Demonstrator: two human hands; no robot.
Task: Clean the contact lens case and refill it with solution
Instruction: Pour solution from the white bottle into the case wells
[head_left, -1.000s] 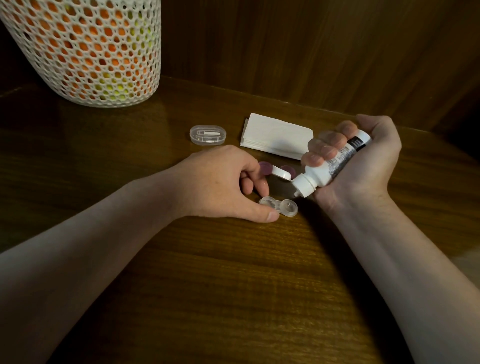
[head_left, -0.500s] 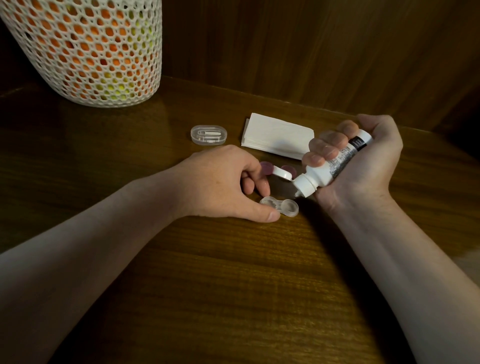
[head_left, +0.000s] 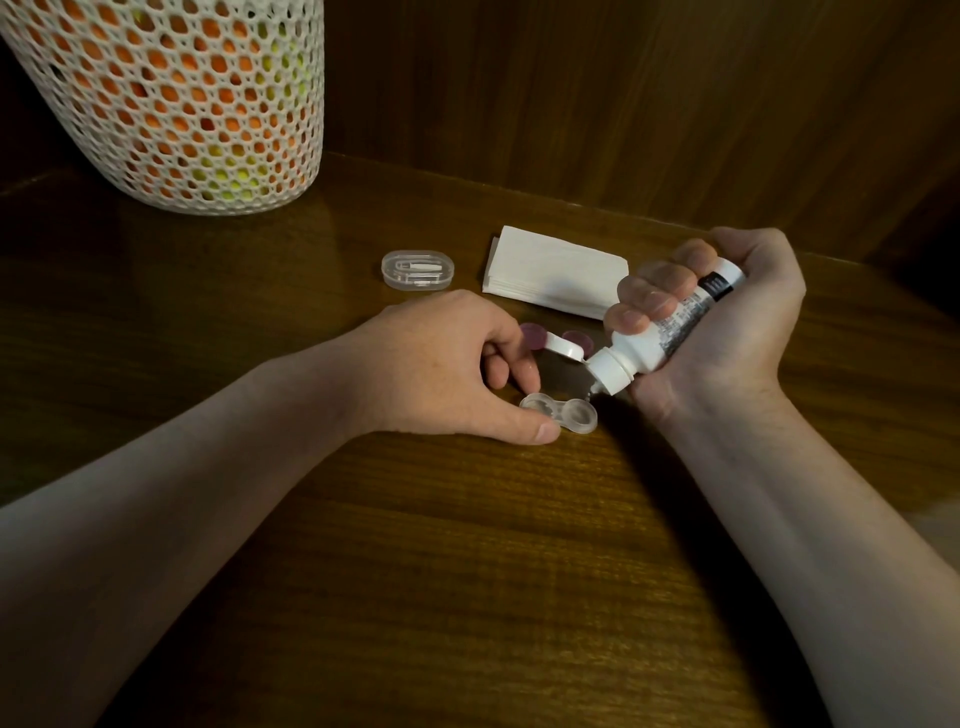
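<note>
Head view: the contact lens case lies flat on the wooden table near the centre, both clear wells uncapped and facing up. The left hand comes in from 8 o'clock and pinches the case's left well, the thumb on its near edge and a fingertip on its far edge. The right hand comes in from 4 o'clock with its fingers curled tight round the solution bottle, a white bottle tipped nozzle-down toward 8 o'clock. The nozzle sits just above the right well's far rim; its flip cap hangs open toward 10 o'clock. Whether liquid is leaving the nozzle cannot be told. Two purple lids lie just beyond the case at 12 o'clock, partly hidden by the fingers and cap. A folded white tissue lies farther back, with a small clear plastic box beside it at 9 o'clock. A white mesh basket stands at the table's 11 o'clock corner.
</note>
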